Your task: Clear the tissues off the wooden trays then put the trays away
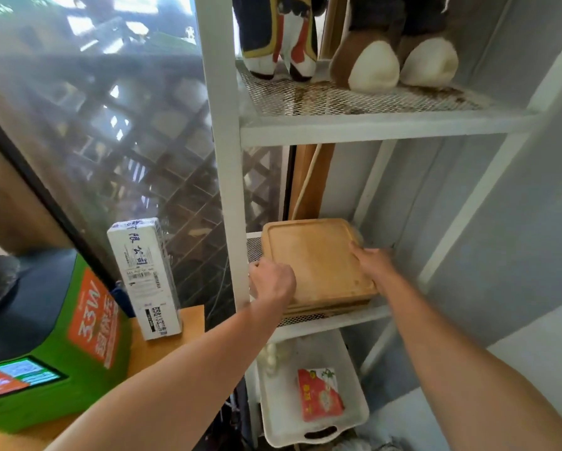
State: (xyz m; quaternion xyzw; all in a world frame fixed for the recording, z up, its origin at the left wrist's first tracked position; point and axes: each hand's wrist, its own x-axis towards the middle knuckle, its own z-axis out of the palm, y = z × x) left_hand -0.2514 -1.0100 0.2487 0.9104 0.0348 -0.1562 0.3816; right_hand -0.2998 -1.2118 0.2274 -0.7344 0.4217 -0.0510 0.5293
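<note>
A stack of square wooden trays [315, 258] lies on the middle mesh shelf of a white metal rack [305, 128]. The top tray is bare, with no tissue on it. My left hand [273, 279] grips the stack's near left edge, fingers curled over it. My right hand [372, 263] holds the right edge, thumb on top of the tray. The lower trays show only as thin edges at the stack's front.
Plush toys [370, 63] stand on the upper mesh shelf. Below, a white plastic basket [273, 402] holds a red packet [320, 393]. Left of the rack, a white box [146, 278] stands upright on a wooden table [162, 346] beside a green box [71, 353]. A glass window is at the left.
</note>
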